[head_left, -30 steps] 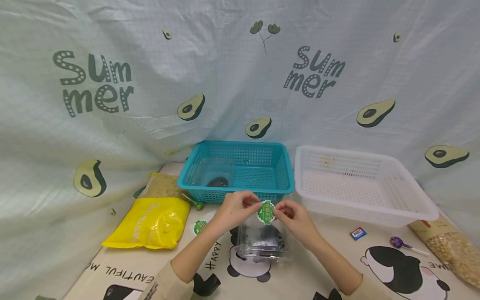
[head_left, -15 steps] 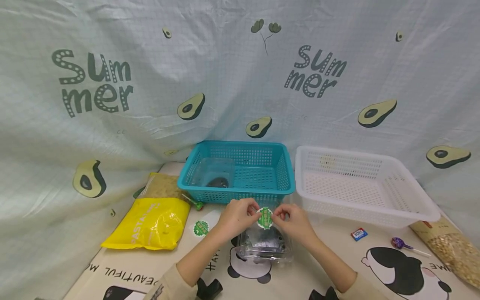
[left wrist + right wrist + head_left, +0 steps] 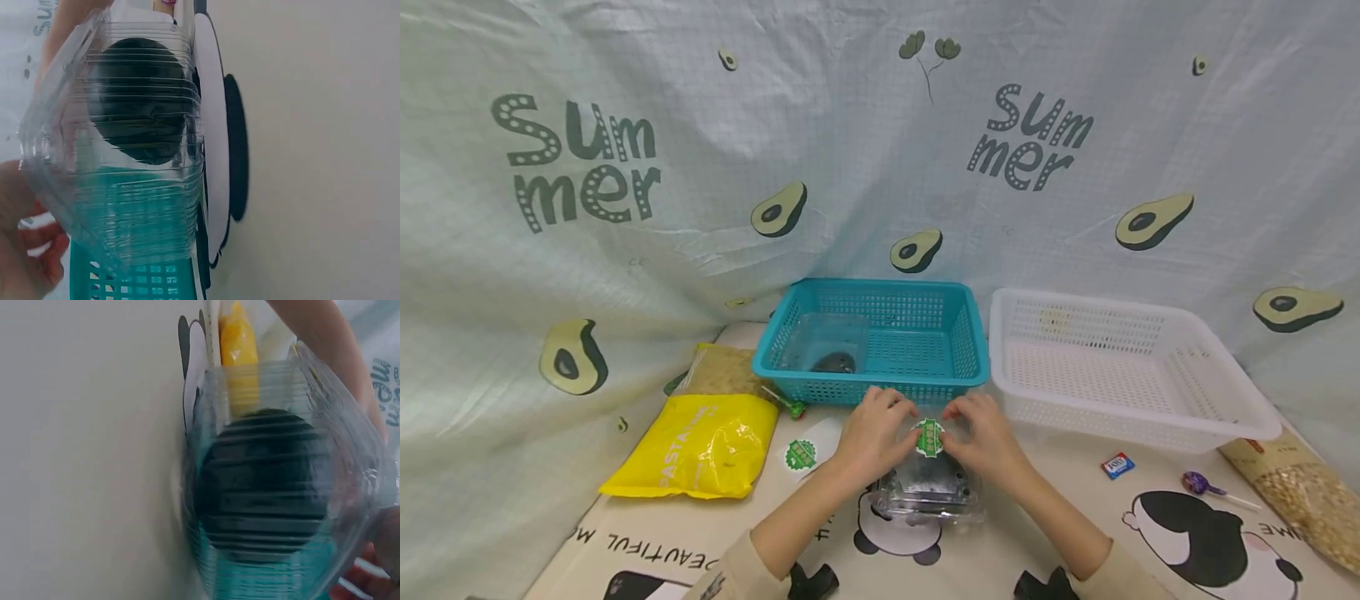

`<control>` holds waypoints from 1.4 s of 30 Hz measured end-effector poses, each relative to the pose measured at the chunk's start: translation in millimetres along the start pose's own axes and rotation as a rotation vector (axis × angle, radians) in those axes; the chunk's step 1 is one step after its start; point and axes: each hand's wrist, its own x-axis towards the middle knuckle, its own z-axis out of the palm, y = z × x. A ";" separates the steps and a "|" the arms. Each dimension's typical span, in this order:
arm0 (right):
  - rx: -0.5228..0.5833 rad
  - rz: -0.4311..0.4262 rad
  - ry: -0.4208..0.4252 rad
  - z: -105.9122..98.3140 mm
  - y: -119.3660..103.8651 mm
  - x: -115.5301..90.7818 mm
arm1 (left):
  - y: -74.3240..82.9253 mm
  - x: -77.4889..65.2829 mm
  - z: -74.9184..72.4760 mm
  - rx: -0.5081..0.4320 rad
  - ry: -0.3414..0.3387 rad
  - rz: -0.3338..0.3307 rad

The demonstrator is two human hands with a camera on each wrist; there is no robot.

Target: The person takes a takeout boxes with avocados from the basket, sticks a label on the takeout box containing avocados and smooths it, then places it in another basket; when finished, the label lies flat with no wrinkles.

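Note:
A clear plastic clamshell box [image 3: 925, 507] stands on the table in front of me. Inside lies a dark, smooth oval item [image 3: 140, 103], blurred by the ribbed walls. On the lid is a round white-edged green sticker [image 3: 929, 439]. My left hand [image 3: 874, 437] touches the sticker's left edge with the thumb, its index finger raised apart from the thumb. From the other side, my right hand [image 3: 988, 442] has its thumb at the right edge, index finger likewise apart. Both wrist views show the hands beyond the box, partly out of frame.
Behind stand a teal basket [image 3: 871, 388] holding another clear box [image 3: 823, 337], and a white basket [image 3: 1120, 421]. A green sticker on backing paper [image 3: 801, 455] and a yellow bag [image 3: 700, 450] lie left. Rightward are a small candy [image 3: 1117, 466], a lollipop [image 3: 1201, 483] and a grain bag [image 3: 1300, 492].
The sticker, pinched between both hands above the box a second ago, has come down onto the lid. Thumb and index finger of each hand have spread apart. The box has stayed in place.

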 end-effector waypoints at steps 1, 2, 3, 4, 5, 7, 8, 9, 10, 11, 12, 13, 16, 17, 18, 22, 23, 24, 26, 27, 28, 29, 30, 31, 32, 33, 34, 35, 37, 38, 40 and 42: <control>-0.020 -0.070 -0.012 -1.5 0.4 0.0 | -0.5 -1.8 -0.8 0.002 0.001 0.056; -0.043 -0.137 -0.039 -3.2 1.2 -0.7 | -0.7 -4.0 -2.0 -0.003 -0.011 0.111; -0.060 -0.197 -0.078 -5.1 1.9 -2.0 | -0.8 -6.4 -3.4 -0.013 -0.035 0.164; -0.071 -0.246 -0.126 -7.4 2.6 -3.7 | -0.9 -9.1 -4.6 -0.024 -0.071 0.210; -0.079 -0.284 -0.172 -9.3 3.9 -5.7 | -0.8 -12.1 -6.3 -0.034 -0.110 0.244; -0.094 -0.330 -0.247 -13.2 6.1 -10.2 | -0.7 -17.9 -9.4 -0.035 -0.184 0.285; -0.106 -0.343 -0.272 -14.6 7.5 -12.3 | -0.7 -20.5 -11.0 -0.032 -0.214 0.290; -0.110 -0.350 -0.282 -16.0 8.5 -14.0 | -0.9 -22.8 -12.2 -0.020 -0.233 0.294; -0.119 -0.357 -0.281 -17.0 9.8 -15.5 | -1.1 -25.1 -13.0 -0.005 -0.244 0.294; -0.128 -0.364 -0.273 -17.8 10.8 -16.8 | -1.2 -27.0 -14.1 0.007 -0.249 0.294; -0.136 -0.373 -0.259 -18.5 11.7 -18.0 | -1.4 -29.0 -15.0 0.012 -0.251 0.294; -0.144 -0.382 -0.244 -19.2 12.4 -19.1 | -1.6 -30.8 -15.8 0.019 -0.249 0.294; -0.155 -0.406 -0.186 -21.6 14.2 -22.4 | -2.6 -35.8 -18.1 0.015 -0.246 0.286; -0.155 -0.412 -0.169 -22.5 14.6 -23.2 | -2.7 -36.8 -19.0 0.007 -0.249 0.278; -0.155 -0.419 -0.155 -23.1 15.1 -23.7 | -2.9 -37.7 -19.9 0.001 -0.251 0.271; -0.137 -0.397 -0.142 -25.5 16.6 -25.3 | -2.7 -38.9 -23.3 -0.027 -0.270 0.235; -0.131 -0.383 -0.145 -26.0 16.8 -26.4 | -3.0 -40.0 -24.2 -0.035 -0.282 0.220; -0.126 -0.362 -0.147 -26.6 16.9 -27.8 | -3.7 -41.6 -25.0 -0.044 -0.296 0.199; -0.108 -0.306 -0.152 -29.1 15.9 -32.2 | -5.6 -46.8 -26.8 -0.082 -0.343 0.124; -0.100 -0.272 -0.161 -30.7 15.2 -35.1 | -6.6 -49.9 -27.9 -0.104 -0.370 0.080; -0.088 -0.230 -0.173 -32.3 13.9 -38.4 | -8.0 -53.2 -28.6 -0.129 -0.397 0.038; -0.077 -0.187 -0.188 -33.7 12.3 -41.8 | -9.2 -56.4 -29.2 -0.156 -0.425 -0.005; -0.065 -0.140 -0.209 -34.7 10.9 -45.2 | -10.3 -59.4 -29.5 -0.198 -0.451 -0.039; -0.032 -0.100 -0.240 -35.6 8.8 -48.3 | -10.7 -62.0 -29.8 -0.243 -0.478 -0.070; 0.000 -0.071 -0.266 -35.4 7.4 -51.4 | -10.5 -64.3 -30.0 -0.278 -0.496 -0.084; 0.027 -0.056 -0.286 -35.0 6.0 -53.8 | -10.0 -66.0 -29.9 -0.301 -0.507 -0.086; 0.050 -0.046 -0.299 -34.5 4.3 -55.9 | -9.2 -67.4 -29.8 -0.324 -0.516 -0.086; 0.067 -0.047 -0.308 -33.5 3.1 -57.5 | -7.8 -68.6 -30.1 -0.341 -0.520 -0.083; 0.096 -0.072 -0.307 -32.7 -0.1 -60.1 | -4.0 -70.4 -32.1 -0.354 -0.513 -0.076; 0.087 -0.090 -0.291 -32.9 -1.6 -61.4 | -1.7 -71.2 -34.3 -0.349 -0.504 -0.073; 0.053 -0.115 -0.262 -36.3 -6.2 -63.2 | 2.5 -72.1 -39.5 -0.343 -0.487 -0.071; 0.025 -0.135 -0.236 -42.4 -10.7 -64.8 | 7.5 -72.2 -46.6 -0.330 -0.473 -0.061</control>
